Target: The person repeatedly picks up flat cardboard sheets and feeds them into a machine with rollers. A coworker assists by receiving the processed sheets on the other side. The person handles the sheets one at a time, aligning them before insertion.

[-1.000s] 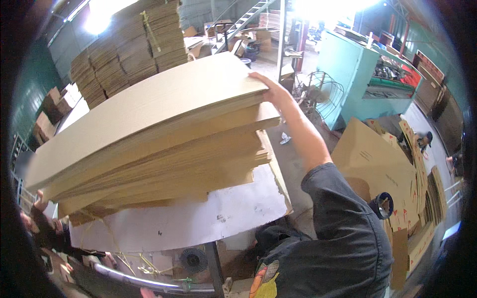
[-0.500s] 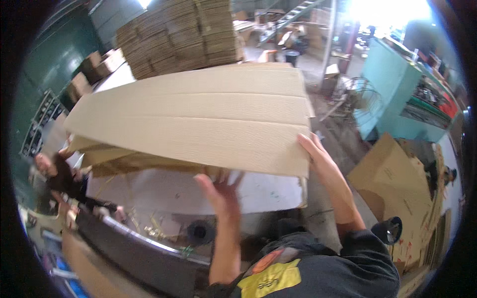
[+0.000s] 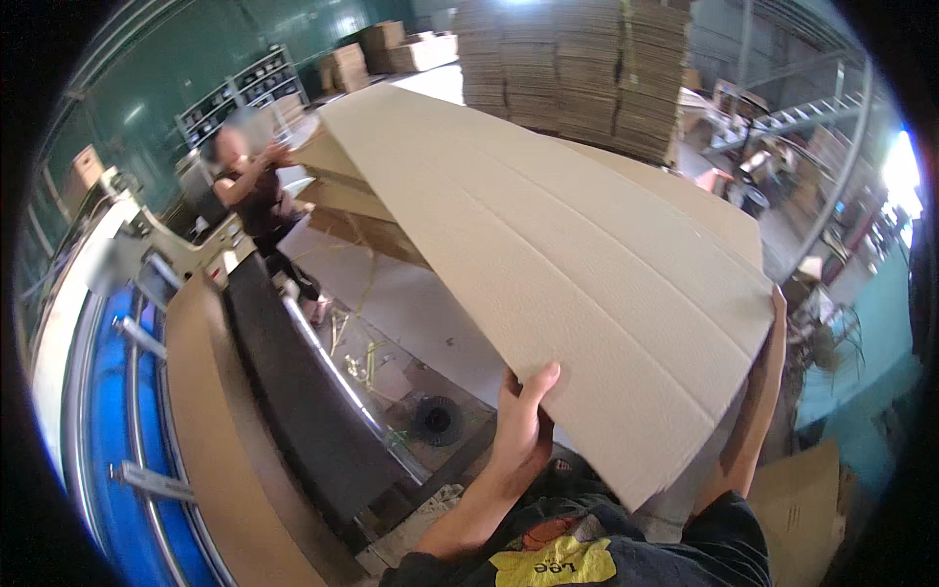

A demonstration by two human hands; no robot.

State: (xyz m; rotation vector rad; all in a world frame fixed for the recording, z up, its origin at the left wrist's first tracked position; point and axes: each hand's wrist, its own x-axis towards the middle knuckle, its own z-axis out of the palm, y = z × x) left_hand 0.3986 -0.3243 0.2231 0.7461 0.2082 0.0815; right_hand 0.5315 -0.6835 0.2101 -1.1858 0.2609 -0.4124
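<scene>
Slanting across the cardboard stack (image 3: 364, 217), the creased cardboard sheet (image 3: 567, 284) sits gripped in the left hand (image 3: 524, 421), while I can't tell the right hand's (image 3: 779, 311) hold; uneven lifting could buckle its creases.

The single view, from the left fisheye camera on the wearer's head, looks forward and down over a dark printed shirt (image 3: 653, 554). A long tan cardboard sheet (image 3: 577, 284) spans its near middle; a tall brown cardboard stack (image 3: 572, 73) and green wall (image 3: 147, 147) sit farther off, toward the top.
</scene>
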